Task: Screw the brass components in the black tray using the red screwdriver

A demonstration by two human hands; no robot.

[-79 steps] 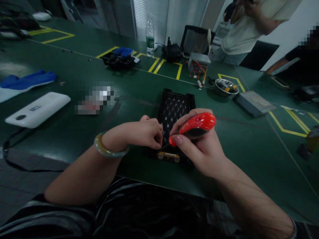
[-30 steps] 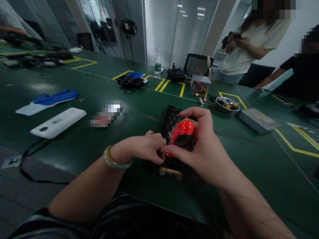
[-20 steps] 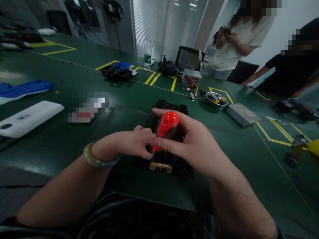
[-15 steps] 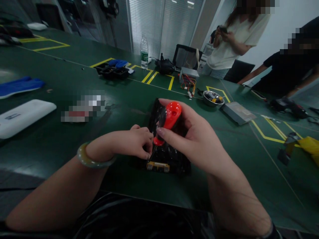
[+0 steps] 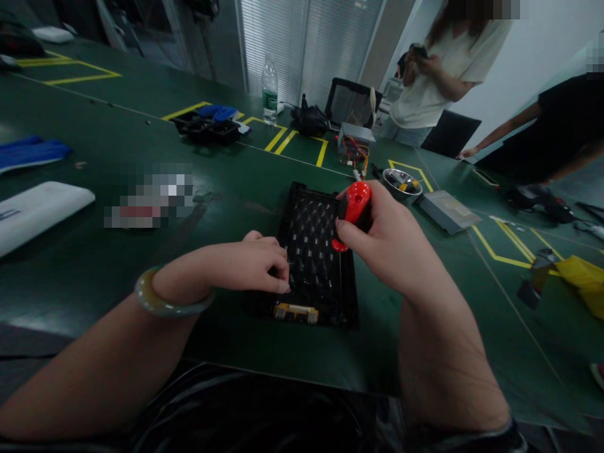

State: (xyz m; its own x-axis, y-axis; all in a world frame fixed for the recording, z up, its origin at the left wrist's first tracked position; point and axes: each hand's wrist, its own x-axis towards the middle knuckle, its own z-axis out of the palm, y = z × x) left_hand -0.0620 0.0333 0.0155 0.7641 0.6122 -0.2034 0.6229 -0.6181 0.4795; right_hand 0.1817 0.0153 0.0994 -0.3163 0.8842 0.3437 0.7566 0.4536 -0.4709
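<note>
In front of me on the green table lies a black rectangular case [image 5: 314, 245] with a patterned black inside. A small orange-brown circuit board [image 5: 296, 313] with metal connectors sits at its near end. My right hand [image 5: 384, 229] grips a red-and-black screwdriver [image 5: 357, 200] over the case's right side. Its thin shaft points down along the right rim toward the near right corner; whether the tip touches is unclear. My left hand [image 5: 257, 264] lies at the case's left edge with fingers curled, thumb and forefinger together near the board. What they pinch is hidden.
A metal bowl of small parts [image 5: 401, 184], a flat grey panel [image 5: 447, 211] and a metal box with coloured wires [image 5: 355, 139] stand beyond. Leftward are a white slab [image 5: 42, 211] and blue gloves [image 5: 31, 153]. A water bottle [image 5: 269, 94] stands farther back. Two people are across the table.
My right hand and the screwdriver have moved from the case's near left corner to its right side, uncovering the patterned inside. My left hand stays at the left edge.
</note>
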